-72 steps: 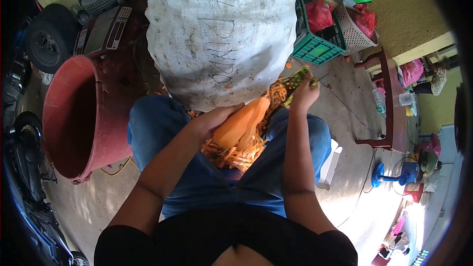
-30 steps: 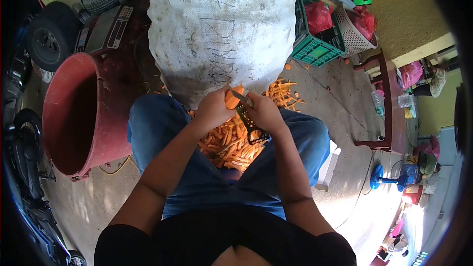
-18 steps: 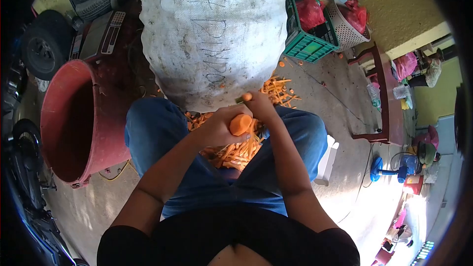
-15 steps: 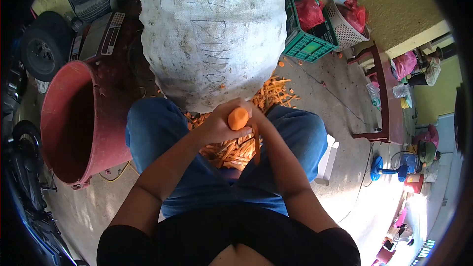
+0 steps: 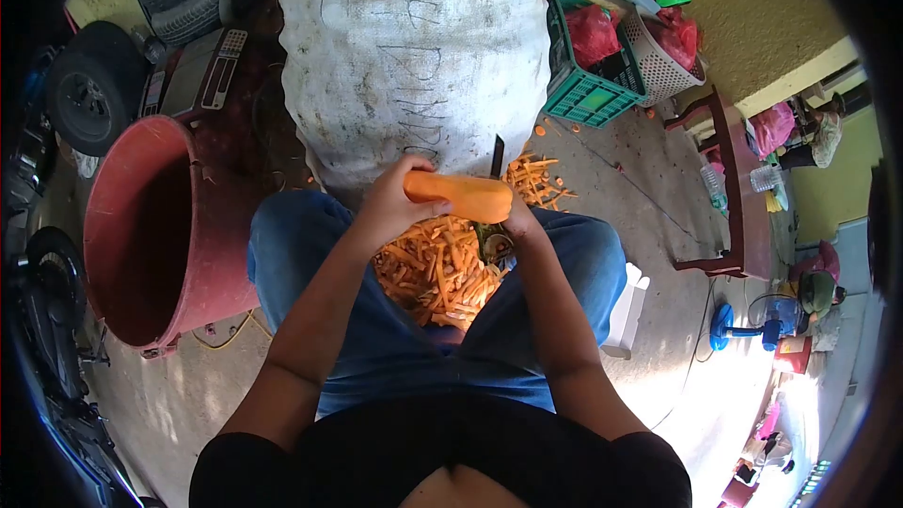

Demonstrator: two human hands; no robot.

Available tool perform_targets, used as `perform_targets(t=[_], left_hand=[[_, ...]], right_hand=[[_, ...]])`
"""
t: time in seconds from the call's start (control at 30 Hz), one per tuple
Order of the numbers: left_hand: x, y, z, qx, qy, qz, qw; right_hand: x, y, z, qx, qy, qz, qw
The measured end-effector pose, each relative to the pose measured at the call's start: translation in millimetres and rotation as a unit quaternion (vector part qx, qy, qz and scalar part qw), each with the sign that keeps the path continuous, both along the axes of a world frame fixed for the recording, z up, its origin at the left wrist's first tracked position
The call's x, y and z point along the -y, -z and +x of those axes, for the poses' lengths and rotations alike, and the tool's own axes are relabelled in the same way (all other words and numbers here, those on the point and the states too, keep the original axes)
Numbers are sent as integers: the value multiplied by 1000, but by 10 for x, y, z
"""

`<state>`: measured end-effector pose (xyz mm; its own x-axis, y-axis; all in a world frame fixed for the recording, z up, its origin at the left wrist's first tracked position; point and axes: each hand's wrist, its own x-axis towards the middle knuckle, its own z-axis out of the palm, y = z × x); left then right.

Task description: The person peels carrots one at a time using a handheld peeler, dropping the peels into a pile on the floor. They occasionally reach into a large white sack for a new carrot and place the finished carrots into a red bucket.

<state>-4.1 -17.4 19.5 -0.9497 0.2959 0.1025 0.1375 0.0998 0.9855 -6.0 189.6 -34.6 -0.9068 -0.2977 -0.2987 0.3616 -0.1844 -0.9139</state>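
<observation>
A peeled carrot (image 5: 459, 196) lies roughly level above my lap, its thick end to the right. My left hand (image 5: 393, 199) is closed round its narrower left end. At the thick end is my right hand (image 5: 517, 218), closed on a knife whose dark, narrow blade (image 5: 498, 156) points up behind the carrot. The carrot partly hides the right fingers and the handle. Between my knees, below both hands, is a heap of carrot peelings (image 5: 437, 268).
A bulging white woven sack (image 5: 414, 66) stands right in front of me. To the left is a large red tub (image 5: 221, 235). Beyond the sack at the right are a green crate (image 5: 597, 94) and a white basket (image 5: 663, 66). More peelings (image 5: 536, 183) lie beside the sack.
The carrot has swung from pointing toward me to lying crosswise. My hands have moved apart, and the blade now shows upright. The strip of peel hanging by my right hand is gone from view.
</observation>
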Motion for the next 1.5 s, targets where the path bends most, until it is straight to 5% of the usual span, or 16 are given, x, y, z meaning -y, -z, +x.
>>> perform_targets(t=[0.07,0.17,0.27,0.37,0.5,0.7,1.03,1.13,1.2,1.23,1.3,1.43,1.5], left_hand=[[23,-8,-4,-60,63,-197,976],[-62,37,56,-85,108,-273,952],[-212,66,141,-42,128,-141,981],[-248,61,128,-33,126,-127,983],[-244,122,42,-10,94,-133,987],[-218,131,-2,-5,108,-125,986],[-160,99,-8,-25,135,-203,970],[-138,98,54,-14,154,-104,983],[-126,112,86,169,211,23,962],[-132,105,87,169,211,23,962],[-156,57,71,1,154,-201,967],[-103,-57,75,-13,172,-240,955],[-64,6,152,94,411,23,907]], right_hand=[[33,-166,35,16,25,0,1000],[65,-33,9,10,78,35,996],[163,-243,89,-78,91,201,972],[133,-560,142,-203,71,386,897],[21,-611,221,-273,-1,463,843],[-12,-606,248,-280,-67,519,805],[91,-487,266,-313,-30,574,756],[104,-450,245,-308,-17,548,778],[102,-422,216,-307,-5,509,804],[94,-397,204,-306,-4,509,805],[58,-331,182,-282,-36,528,800],[65,-168,140,-285,-42,424,859],[-57,330,-32,-270,-24,462,844]])
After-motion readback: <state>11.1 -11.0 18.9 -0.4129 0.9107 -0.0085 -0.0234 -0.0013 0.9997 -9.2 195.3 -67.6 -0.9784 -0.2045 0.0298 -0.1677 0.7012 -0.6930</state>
